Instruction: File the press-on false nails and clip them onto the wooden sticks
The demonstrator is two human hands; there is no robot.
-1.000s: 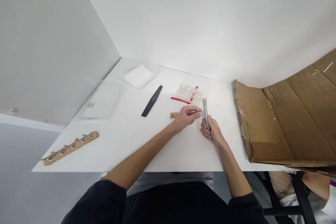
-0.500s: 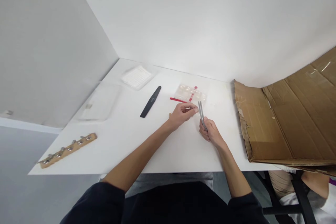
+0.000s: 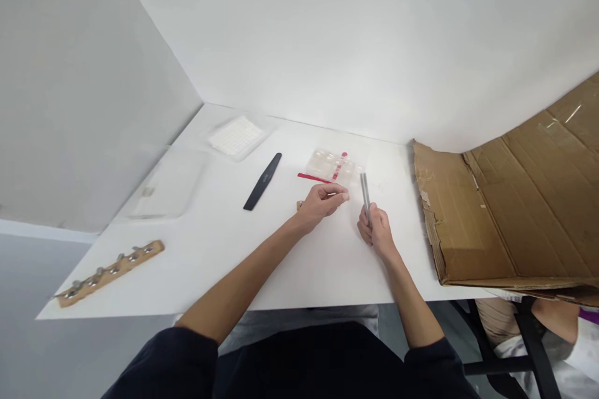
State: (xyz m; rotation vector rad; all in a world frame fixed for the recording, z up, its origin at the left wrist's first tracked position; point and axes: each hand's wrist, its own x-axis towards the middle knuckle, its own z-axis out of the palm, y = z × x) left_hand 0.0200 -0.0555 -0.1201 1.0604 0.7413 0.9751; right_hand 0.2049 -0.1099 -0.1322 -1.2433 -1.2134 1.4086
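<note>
My right hand (image 3: 377, 227) is closed round a slim grey metal tool (image 3: 365, 190) with two long arms, like tweezers, pointing up and away from me. To its left, my left hand (image 3: 322, 202) pinches thumb and finger together. Something tiny and pale seems to be at those fingertips, too small to name. The tool's tip is apart from the left fingers. Just beyond the hands lies a clear sheet of round bumps (image 3: 325, 163) with a red band. A thin red strip (image 3: 309, 177) lies before it. Under my left hand, a wooden piece (image 3: 300, 205) is mostly hidden.
A black nail file (image 3: 262, 181) lies left of my hands. Farther left are a clear box with white contents (image 3: 236, 136), a clear plastic lid (image 3: 171, 187) and a wooden strip with metal knobs (image 3: 112, 272). An open cardboard box (image 3: 468, 230) stands right; a person (image 3: 556, 324) sits beyond.
My right hand has drawn slightly right with the grey tool, widening the gap from my left fingertips. The tool's arms look closer together. The view has shifted a little.
</note>
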